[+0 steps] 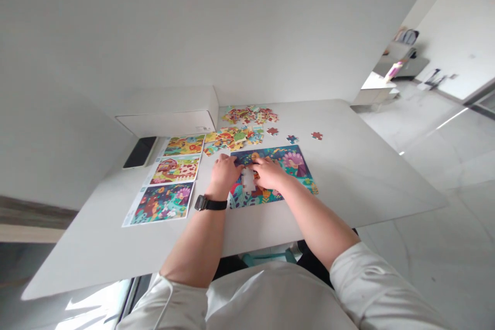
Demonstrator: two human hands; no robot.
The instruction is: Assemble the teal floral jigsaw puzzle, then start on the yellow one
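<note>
A dark, colourful jigsaw puzzle (294, 161) lies flat on the table, mostly put together, with a pale gap (248, 180) left of its middle. My left hand (225, 171), a black watch on its wrist, rests on the puzzle's upper left part, fingers and thumb apart. Just above and right of the gap, my right hand (268, 172) lies on the puzzle with its fingers stretched to the left. The fingertips of both hands come close together over the pieces at the gap's top edge. I cannot make out any loose piece in either hand.
Two piles of loose puzzle pieces, a far pile (251, 113) and a nearer pile (232, 137), lie behind the puzzle. Single pieces include a red piece (317, 135) and a blue piece (292, 139). Left are a picture sheet (192, 185), a phone (141, 152) and a white box (170, 122).
</note>
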